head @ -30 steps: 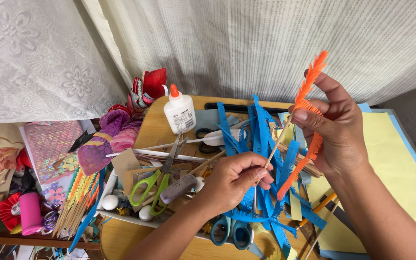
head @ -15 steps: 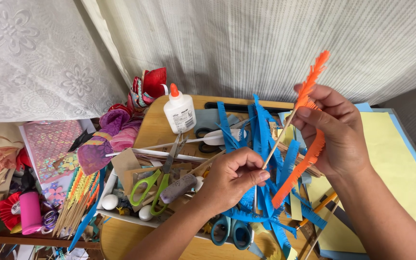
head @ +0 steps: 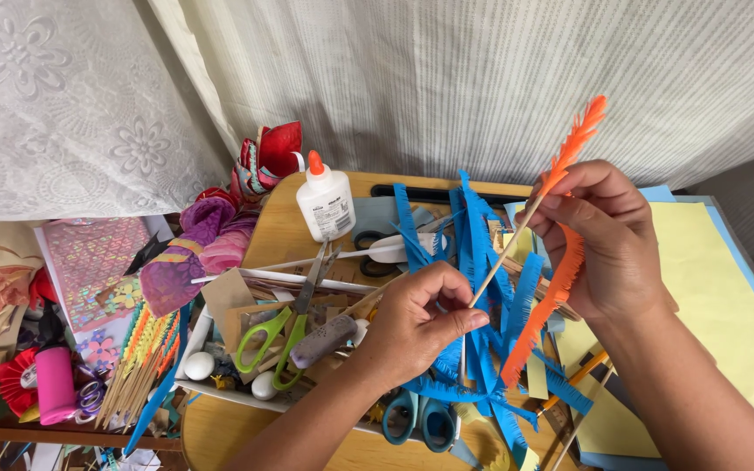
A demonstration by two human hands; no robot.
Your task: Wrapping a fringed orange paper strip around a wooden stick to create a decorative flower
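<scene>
The stick [head: 503, 255] was pinched at its base by the left hand [head: 416, 327], while the orange fringe [head: 560, 227], shifted slightly rightward toward three o'clock, was clamped around it by the right hand [head: 608, 240], winding seemingly underway above the surface [head: 277, 231].

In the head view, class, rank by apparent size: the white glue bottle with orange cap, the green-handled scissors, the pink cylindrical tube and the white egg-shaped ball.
1. Green-handled scissors
2. White glue bottle with orange cap
3. Pink cylindrical tube, close to the bottle, so unsure
4. White egg-shaped ball
</scene>
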